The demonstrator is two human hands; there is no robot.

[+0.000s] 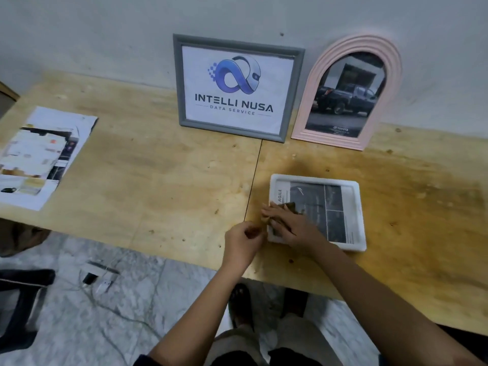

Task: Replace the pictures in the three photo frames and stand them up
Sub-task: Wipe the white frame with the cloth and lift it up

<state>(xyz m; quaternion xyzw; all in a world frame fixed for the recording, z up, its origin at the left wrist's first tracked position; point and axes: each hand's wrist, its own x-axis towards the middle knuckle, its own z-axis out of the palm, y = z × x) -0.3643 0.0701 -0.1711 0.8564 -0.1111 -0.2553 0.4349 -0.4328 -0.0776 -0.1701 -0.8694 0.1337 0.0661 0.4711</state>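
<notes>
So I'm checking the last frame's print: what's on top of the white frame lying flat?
The right hand rests on the white rectangular frame's left side, covering part of its dark printed picture.

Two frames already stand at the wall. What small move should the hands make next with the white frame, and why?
Probably grip the white frame at its near left edge and tilt it upright. It lies flat on the table, picture showing, while the grey frame and pink frame stand. The right hand rests on it; the left hand is beside it.
</notes>
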